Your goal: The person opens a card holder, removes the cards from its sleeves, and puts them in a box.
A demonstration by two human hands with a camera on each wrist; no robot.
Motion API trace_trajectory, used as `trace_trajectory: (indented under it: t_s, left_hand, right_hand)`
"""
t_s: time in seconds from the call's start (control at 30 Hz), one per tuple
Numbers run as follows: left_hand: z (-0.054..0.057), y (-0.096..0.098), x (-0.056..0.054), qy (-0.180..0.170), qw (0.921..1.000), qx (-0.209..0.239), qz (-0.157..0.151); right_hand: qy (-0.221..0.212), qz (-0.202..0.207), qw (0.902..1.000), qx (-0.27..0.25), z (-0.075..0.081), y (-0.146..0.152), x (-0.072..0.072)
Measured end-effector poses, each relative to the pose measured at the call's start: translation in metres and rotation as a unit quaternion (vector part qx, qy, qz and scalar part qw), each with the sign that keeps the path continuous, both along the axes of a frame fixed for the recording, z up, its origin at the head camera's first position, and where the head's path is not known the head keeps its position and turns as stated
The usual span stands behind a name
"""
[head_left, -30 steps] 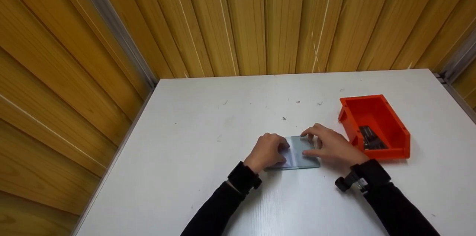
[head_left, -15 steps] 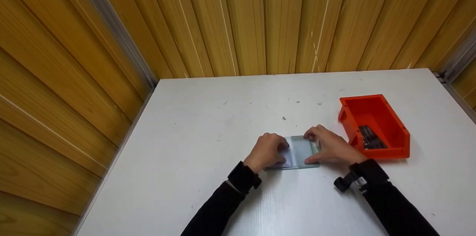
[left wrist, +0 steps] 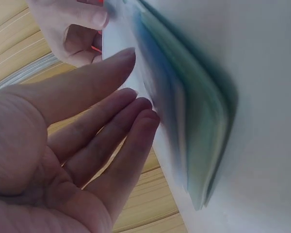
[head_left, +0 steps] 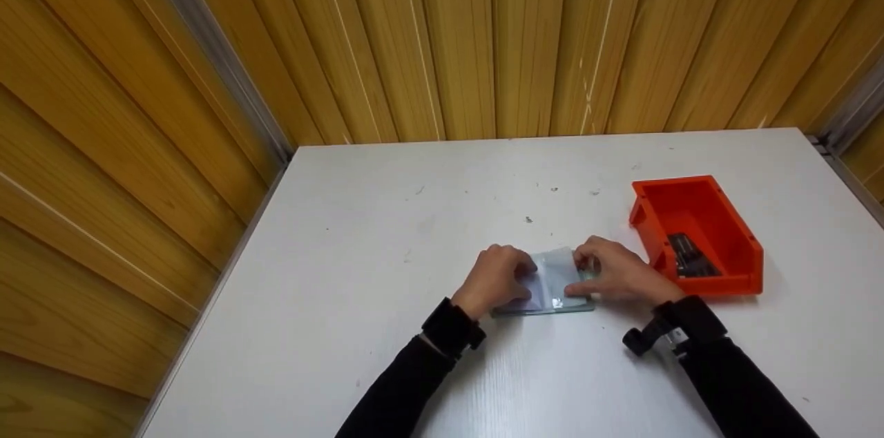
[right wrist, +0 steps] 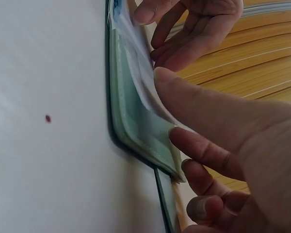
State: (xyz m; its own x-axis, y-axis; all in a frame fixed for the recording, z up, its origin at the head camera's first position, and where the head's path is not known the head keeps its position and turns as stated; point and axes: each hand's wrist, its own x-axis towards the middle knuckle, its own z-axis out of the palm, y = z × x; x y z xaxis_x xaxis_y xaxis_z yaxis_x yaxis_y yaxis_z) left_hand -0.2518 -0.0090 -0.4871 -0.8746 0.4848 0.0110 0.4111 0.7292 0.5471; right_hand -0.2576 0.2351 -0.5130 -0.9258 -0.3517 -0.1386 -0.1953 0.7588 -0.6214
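A small green booklet with clear plastic sleeve pages (head_left: 585, 309) lies on the white table, its pages spread. My left hand (head_left: 494, 279) rests its thumb and fingertips on the bluish left page (left wrist: 167, 92), thumb and fingers apart. At the booklet's right side, my right hand (head_left: 615, 272) holds the free edge of a translucent plastic page (head_left: 554, 272) between thumb and fingers. That page (right wrist: 140, 73) stands raised at an angle off the green cover (right wrist: 145, 128) in the right wrist view. What the sleeves contain is too blurred to tell.
An orange-red open-front bin (head_left: 697, 203) stands right of my right hand, with dark metal-looking pieces (head_left: 689, 256) inside. Yellow wood-patterned panels (head_left: 525, 37) rise behind and left of the table (head_left: 345, 231).
My right hand shifted slightly right to the booklet's edge, then took hold of the translucent page and lifted it a little to the left. The left hand stayed in place.
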Motion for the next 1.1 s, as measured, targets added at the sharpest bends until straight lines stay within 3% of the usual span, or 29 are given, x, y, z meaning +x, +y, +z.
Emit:
trace_trajectory:
  t_s: [0.13, 0.33, 0.5, 0.6, 0.83, 1.1]
  left_hand:
    - [0.003, -0.005, -0.002, 0.034, 0.9992, 0.017, 0.005]
    - [0.013, -0.015, -0.007, 0.101, 0.9928, 0.059, 0.024]
    - [0.019, -0.019, -0.008, 0.107, 0.9911, 0.07, 0.037]
    - [0.017, -0.018, -0.007, 0.096, 0.9936, 0.053, 0.026]
    - [0.008, -0.013, -0.005, 0.028, 0.9993, -0.023, -0.003]
    - [0.005, -0.017, -0.005, 0.029, 0.9986, -0.04, -0.02]
  right_hand:
    - [0.014, 0.018, 0.9994, -0.027, 0.003, 0.001, 0.002]
    - [0.01, 0.077, 0.993, -0.089, 0.005, -0.007, 0.01]
    - [0.012, 0.125, 0.9883, -0.087, 0.003, -0.018, 0.017]
    - [0.018, 0.141, 0.9873, -0.072, 0.001, -0.02, 0.019]
    - [0.023, 0.098, 0.9949, -0.007, 0.005, -0.013, 0.016]
    - [0.013, 0.04, 0.9951, 0.09, 0.011, -0.004, 0.007]
